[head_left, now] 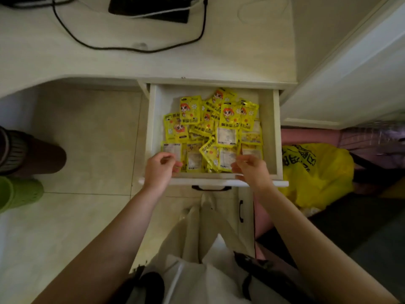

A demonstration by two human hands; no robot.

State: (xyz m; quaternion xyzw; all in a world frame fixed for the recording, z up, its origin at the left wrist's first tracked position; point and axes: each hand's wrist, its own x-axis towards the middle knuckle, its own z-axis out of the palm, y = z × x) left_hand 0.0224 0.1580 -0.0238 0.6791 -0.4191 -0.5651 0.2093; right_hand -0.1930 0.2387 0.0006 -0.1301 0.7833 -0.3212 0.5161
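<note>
A white drawer (270,132) stands pulled out from the desk and is filled with several yellow snack packets (229,115) printed with a cartoon face; some lie label side up. My left hand (160,170) reaches over the drawer's front edge, and its thumb and curled fingers pinch the front-left packet (173,149). My right hand (252,168) is at the front right, fingers curled, pinching the edge of a packet (226,157) that lies label up.
A white plastic bag (197,275) hangs below the drawer in front of me. A yellow plastic bag (322,174) lies on the floor to the right. A black cable (122,48) runs across the desk top. Another person's leg and green shoe (19,191) are at the left.
</note>
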